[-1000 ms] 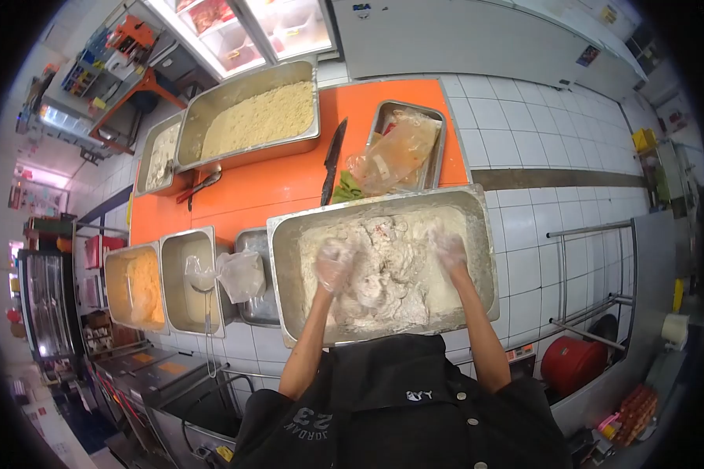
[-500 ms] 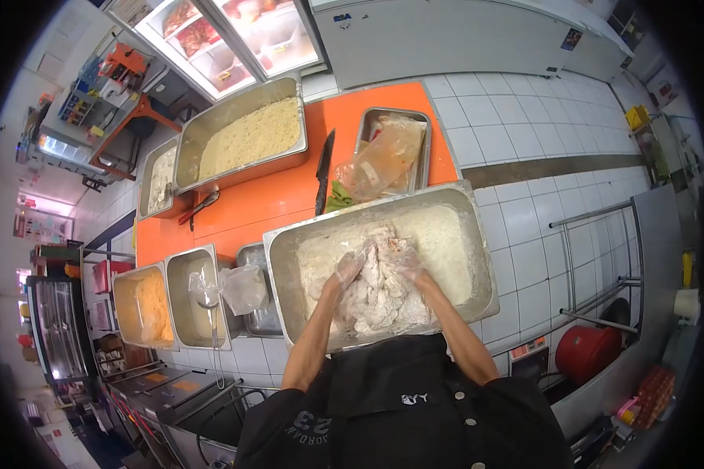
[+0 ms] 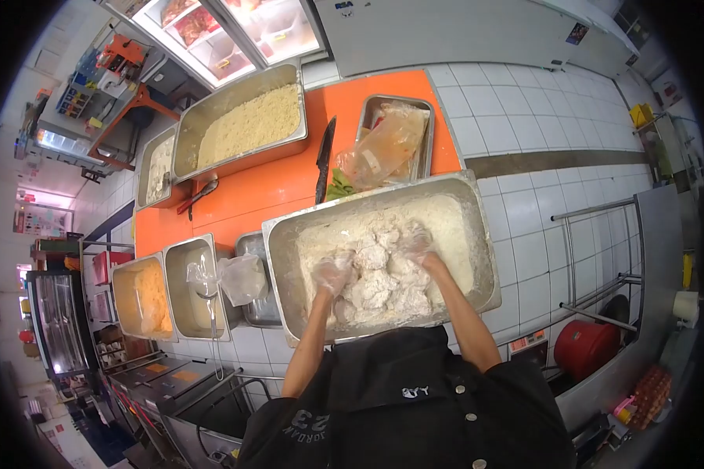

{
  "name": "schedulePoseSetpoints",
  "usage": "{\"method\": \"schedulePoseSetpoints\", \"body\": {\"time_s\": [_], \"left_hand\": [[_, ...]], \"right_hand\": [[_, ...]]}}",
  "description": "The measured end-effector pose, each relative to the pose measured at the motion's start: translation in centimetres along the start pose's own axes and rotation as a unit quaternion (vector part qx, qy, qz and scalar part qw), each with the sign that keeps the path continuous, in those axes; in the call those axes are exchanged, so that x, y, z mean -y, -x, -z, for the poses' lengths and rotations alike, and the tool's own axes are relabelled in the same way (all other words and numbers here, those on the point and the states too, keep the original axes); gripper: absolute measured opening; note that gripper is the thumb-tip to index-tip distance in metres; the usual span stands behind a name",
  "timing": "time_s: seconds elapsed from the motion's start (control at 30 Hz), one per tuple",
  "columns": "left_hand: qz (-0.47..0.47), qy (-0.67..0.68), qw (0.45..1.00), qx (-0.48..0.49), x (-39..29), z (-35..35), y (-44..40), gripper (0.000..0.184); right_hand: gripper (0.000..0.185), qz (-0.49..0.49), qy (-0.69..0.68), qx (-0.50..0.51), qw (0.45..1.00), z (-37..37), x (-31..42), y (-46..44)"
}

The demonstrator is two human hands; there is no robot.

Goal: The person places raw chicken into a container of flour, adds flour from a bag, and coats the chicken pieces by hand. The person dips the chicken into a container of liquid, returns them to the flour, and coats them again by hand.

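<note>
A deep metal pan [image 3: 486, 258] in front of me holds pale flour [image 3: 450, 227] and a heap of thickly floured pieces [image 3: 375, 273], which look like chicken. My left hand [image 3: 334, 271], in a clear plastic glove, rests in the flour at the heap's left side with its fingers apart. On the heap's right side is my right hand [image 3: 417, 241], gloved the same way, fingers loosely spread and partly dusted over. Neither hand grips a piece. Flour hides some of the fingertips.
Beyond the pan, an orange tabletop [image 3: 258, 191] carries a black knife [image 3: 325, 160], a tray with a plastic bag [image 3: 387, 152], a pan of crumbs [image 3: 250, 129] and red-handled tongs [image 3: 198, 197]. Left stand a pan of orange mix [image 3: 150, 301] and a pan with a strainer [image 3: 189, 273].
My hands have moved apart from the middle of the heap, the left one leftward and the right slightly outward and up. The floured pieces they had gathered now lie loose between them.
</note>
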State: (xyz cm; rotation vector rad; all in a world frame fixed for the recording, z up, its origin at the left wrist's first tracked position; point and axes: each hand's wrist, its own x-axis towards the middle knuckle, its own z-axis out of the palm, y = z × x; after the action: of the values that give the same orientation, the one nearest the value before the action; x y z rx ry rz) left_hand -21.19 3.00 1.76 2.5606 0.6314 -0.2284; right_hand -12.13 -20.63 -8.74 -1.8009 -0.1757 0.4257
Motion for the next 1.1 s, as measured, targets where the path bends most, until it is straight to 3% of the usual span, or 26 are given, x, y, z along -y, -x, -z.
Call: {"method": "schedulePoseSetpoints", "body": {"time_s": [0.03, 0.07, 0.1, 0.13, 0.17, 0.2, 0.23, 0.3, 0.37, 0.4, 0.43, 0.47, 0.53, 0.57, 0.6, 0.63, 0.67, 0.73, 0.8, 0.87, 0.9, 0.93, 0.97, 1.0, 1.07, 1.1], "left_hand": [[0.022, -0.013, 0.999, 0.034, -0.7, -0.5, -0.7, 0.065], [0.018, -0.013, 0.999, 0.034, -0.9, -0.8, -1.4, 0.065], [0.089, 0.082, 0.983, 0.135, -1.0, -1.1, -2.3, 0.068], [0.160, 0.172, 0.944, 0.234, -1.0, -1.3, -2.9, 0.071], [0.156, 0.170, 0.945, 0.231, -1.5, -0.8, -2.9, 0.071], [0.147, 0.377, 0.881, 0.245, -2.4, -0.2, -2.4, 0.074], [0.133, 0.566, 0.774, 0.250, -2.8, 0.2, -2.1, 0.077], [0.102, 0.612, 0.748, 0.236, -1.0, -1.9, -2.7, 0.078], [0.069, 0.520, 0.847, 0.089, 1.1, -3.9, -4.0, 0.064], [0.073, 0.311, 0.932, 0.173, 3.4, -2.7, -5.3, 0.053], [0.080, 0.314, 0.931, 0.171, 4.8, -3.0, -4.9, 0.053], [-0.020, 0.317, 0.944, 0.095, 5.4, -2.6, -3.5, 0.046], [-0.157, 0.224, 0.962, 0.004, 4.2, 2.0, -0.9, 0.031], [-0.153, 0.223, 0.963, 0.005, 4.2, 3.4, -0.4, 0.031], [-0.082, 0.148, 0.985, -0.022, 4.5, 4.3, 0.0, 0.032], [-0.010, 0.072, 0.996, -0.048, 5.1, 4.9, 0.3, 0.033], [-0.011, -0.015, 0.999, -0.044, 7.2, 3.6, -0.2, 0.040], [0.017, 0.009, 1.000, -0.013, 6.8, 2.6, 0.8, 0.044], [0.037, 0.034, 0.999, 0.022, 6.7, -0.6, 0.9, 0.050], [0.013, 0.157, 0.987, 0.015, 7.3, -4.8, 0.0, 0.057], [0.004, 0.196, 0.980, 0.015, 6.6, -5.6, -0.1, 0.060], [0.042, 0.142, 0.985, 0.088, 3.9, -4.2, 0.2, 0.063], [0.079, 0.088, 0.981, 0.156, 1.9, -3.5, -0.1, 0.066], [0.078, 0.088, 0.981, 0.155, 0.9, -3.8, -0.8, 0.066], [-0.057, 0.095, 0.982, 0.154, -0.4, -4.0, -2.4, 0.068], [-0.057, 0.095, 0.983, 0.147, -1.7, -2.5, -2.6, 0.068]], "right_hand": [[0.030, 0.069, 0.033, 0.022, 0.997, -1.0, -3.6, -1.2], [0.041, 0.024, 0.030, 0.097, 0.995, -1.3, -6.7, -1.5], [0.053, -0.020, 0.026, 0.171, 0.985, -1.2, -8.1, -2.0], [0.053, -0.063, 0.074, 0.188, 0.977, -1.1, 2.5, -2.1], [0.053, -0.059, 0.073, 0.185, 0.978, 0.0, 5.8, -1.3], [0.054, -0.099, 0.035, 0.158, 0.982, 0.8, 8.5, -0.5], [0.055, -0.141, -0.002, 0.132, 0.981, 1.4, 10.5, 0.3], [0.057, -0.232, -0.067, 0.087, 0.966, 2.1, 12.9, 2.3], [0.058, -0.299, -0.107, 0.059, 0.947, 2.5, 13.0, 3.4], [0.059, -0.319, -0.118, 0.051, 0.939, 2.9, 12.6, 3.7], [0.059, -0.245, -0.104, 0.135, 0.954, 4.6, 11.0, 4.8], [0.060, -0.171, -0.093, 0.215, 0.957, 6.3, 9.6, 5.8], [0.059, -0.167, -0.056, 0.270, 0.947, 9.1, 9.0, 7.1], [0.058, -0.163, -0.040, 0.297, 0.940, 9.8, 8.7, 7.3], [0.058, -0.158, -0.024, 0.323, 0.933, 10.6, 8.2, 7.4], [0.057, -0.191, 0.042, 0.294, 0.935, 11.0, 7.5, 7.3], [0.057, -0.223, 0.107, 0.264, 0.932, 11.2, 6.6, 7.0], [0.056, -0.282, 0.237, 0.194, 0.909, 11.4, 4.4, 6.4], [0.066, -0.262, 0.330, 0.150, 0.895, 9.8, -0.7, 5.8], [0.078, -0.167, 0.320, 0.159, 0.919, 7.1, -1.5, 6.0], [0.077, -0.180, 0.230, 0.164, 0.942, 4.7, 1.3, 5.4], [0.076, -0.195, 0.137, 0.168, 0.957, 2.3, 4.3, 4.8], [0.074, -0.234, 0.084, 0.173, 0.953, 0.5, 7.5, 4.2], [0.072, -0.274, 0.032, 0.173, 0.945, -1.3, 10.8, 3.6], [0.070, -0.273, 0.080, 0.187, 0.940, -2.2, 13.5, 2.4], [0.069, -0.268, 0.066, 0.208, 0.938, -2.7, 12.5, 1.4]]}}
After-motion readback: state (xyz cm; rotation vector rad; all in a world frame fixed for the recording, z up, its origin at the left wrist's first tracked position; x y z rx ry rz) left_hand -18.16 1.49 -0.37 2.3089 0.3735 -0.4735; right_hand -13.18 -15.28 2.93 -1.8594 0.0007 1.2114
